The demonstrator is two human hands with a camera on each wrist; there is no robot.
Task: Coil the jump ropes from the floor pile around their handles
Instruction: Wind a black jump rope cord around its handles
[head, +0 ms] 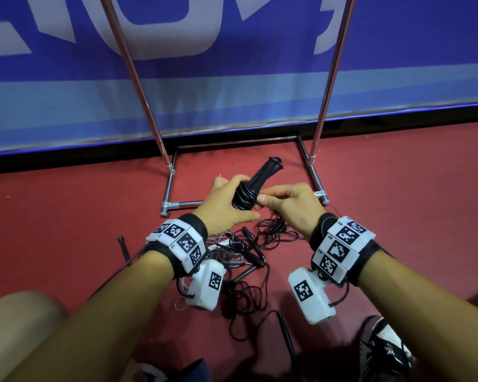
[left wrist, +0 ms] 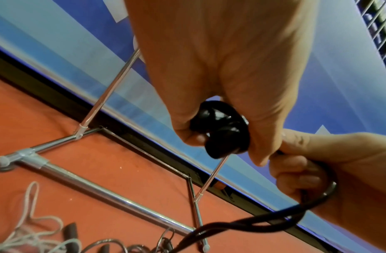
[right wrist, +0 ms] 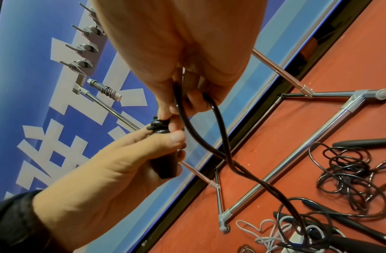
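The left hand (head: 226,201) is wrapped around the lower end of a pair of black handles (head: 257,186), fingers and thumb curled about them, holding them tilted with the free ends pointing up toward the metal rack (head: 174,186). A few turns of black rope (right wrist: 218,118) already sit wound around the handles just above the left thumb. The right hand (head: 290,205), touching the left hand's fingertips beside the handles, pinches a loop of that rope between thumb and curled fingers (left wrist: 296,171); the two strands cross below it and trail down. On the near side of the rack, on the red floor (head: 66,210), lies the pile (head: 249,260) of tangled black and grey ropes with several loose handles. Behind the rack stands a blue banner (head: 232,78).
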